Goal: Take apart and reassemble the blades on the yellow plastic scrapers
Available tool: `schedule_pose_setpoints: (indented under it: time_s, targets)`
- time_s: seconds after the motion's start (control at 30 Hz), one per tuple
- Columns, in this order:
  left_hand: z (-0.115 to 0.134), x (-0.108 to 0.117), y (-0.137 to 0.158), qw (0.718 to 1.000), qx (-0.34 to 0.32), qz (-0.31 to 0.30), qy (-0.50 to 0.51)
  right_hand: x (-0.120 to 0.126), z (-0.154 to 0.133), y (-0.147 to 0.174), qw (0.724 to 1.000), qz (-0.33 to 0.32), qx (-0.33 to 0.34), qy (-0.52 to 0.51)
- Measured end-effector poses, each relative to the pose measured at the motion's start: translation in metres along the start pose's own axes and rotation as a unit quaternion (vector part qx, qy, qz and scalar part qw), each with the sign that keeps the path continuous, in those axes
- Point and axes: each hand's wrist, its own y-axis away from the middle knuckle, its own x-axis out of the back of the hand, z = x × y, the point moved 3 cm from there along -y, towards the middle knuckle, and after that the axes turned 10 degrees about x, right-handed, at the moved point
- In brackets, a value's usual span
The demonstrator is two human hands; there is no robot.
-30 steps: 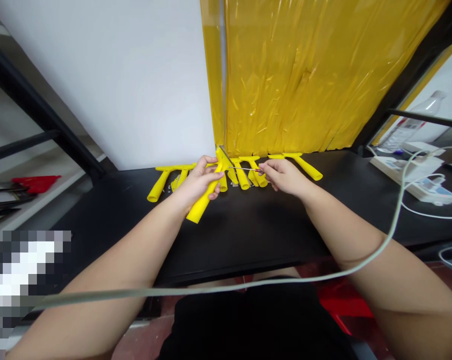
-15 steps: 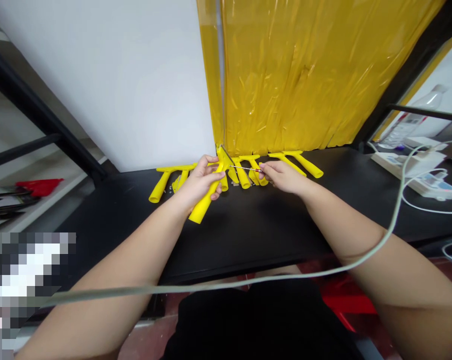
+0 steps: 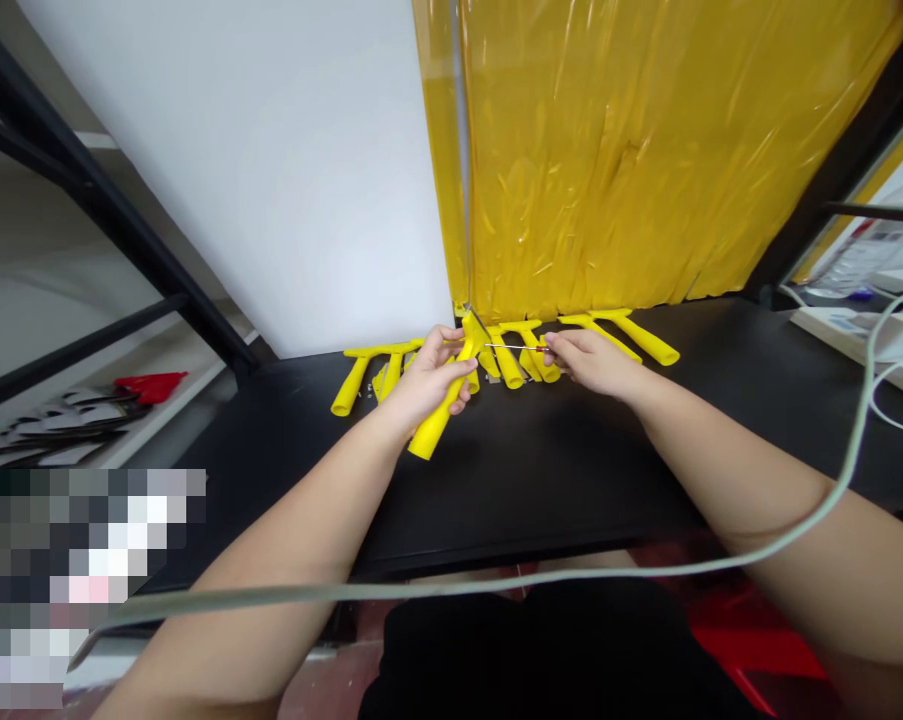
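Observation:
My left hand (image 3: 442, 382) is closed round a yellow plastic scraper (image 3: 437, 422), its tubular handle slanting down toward me. A thin dark blade edge shows along the scraper's head. In my right hand (image 3: 582, 358), a slim screwdriver (image 3: 517, 347) with a partly red handle is pinched between the fingers. Its metal shaft points left, and the tip is at or very close to the scraper's head; whether it touches cannot be made out. Behind both hands more yellow scraper handles (image 3: 352, 383) lie in a row on the black table (image 3: 496, 480), partly hidden by my fingers.
Small metal bits (image 3: 370, 388) lie among the handles at left. A white panel (image 3: 271, 180) and yellow film (image 3: 608, 150) stand behind the table. A pale cable (image 3: 571, 573) loops across in front of my arms. White devices (image 3: 863, 345) sit at right; a red packet (image 3: 149, 387) is on the left shelf.
The whole view has shifted, so the scene sits farther right. My hands keep the same hold on the scraper and the screwdriver, with little visible movement between them.

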Motion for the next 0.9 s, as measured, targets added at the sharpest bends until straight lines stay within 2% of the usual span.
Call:
schedule_pose_setpoints:
  time_s: [0.2, 0.3, 0.4, 0.5, 0.67, 0.77, 0.9]
  targets:
    - [-0.0003, 0.002, -0.0001, 1.0, 0.002, 0.024, -0.001, -0.0014, -0.0104, 0.005, 0.998, -0.004, 0.064, -0.02]
    - [0.001, 0.0011, 0.0004, 1.0, -0.004, 0.023, 0.0, 0.0009, -0.0073, 0.0028, 0.998, 0.022, 0.048, 0.034]
    - [0.0028, -0.0005, 0.0021, 1.0, -0.005, 0.024, 0.001, 0.0009, -0.0031, -0.0006, 0.998, 0.015, 0.036, 0.051]
    - [0.0037, -0.0012, 0.0029, 1.0, -0.012, 0.022, -0.005, -0.0015, -0.0033, -0.0011, 0.998, 0.006, 0.055, 0.031]
    - [0.0012, -0.0003, 0.0016, 1.0, -0.013, 0.021, -0.003, -0.0038, -0.009, 0.0023, 0.993, 0.035, 0.112, -0.024]
    - [0.0006, -0.0007, 0.0016, 1.0, -0.024, 0.019, -0.006, -0.0006, -0.0097, 0.0015, 0.994, 0.064, 0.09, 0.025]
    - [0.0012, -0.002, 0.0018, 1.0, -0.029, 0.01, -0.007, 0.0006, -0.0078, -0.0019, 0.998, 0.025, 0.039, 0.05]
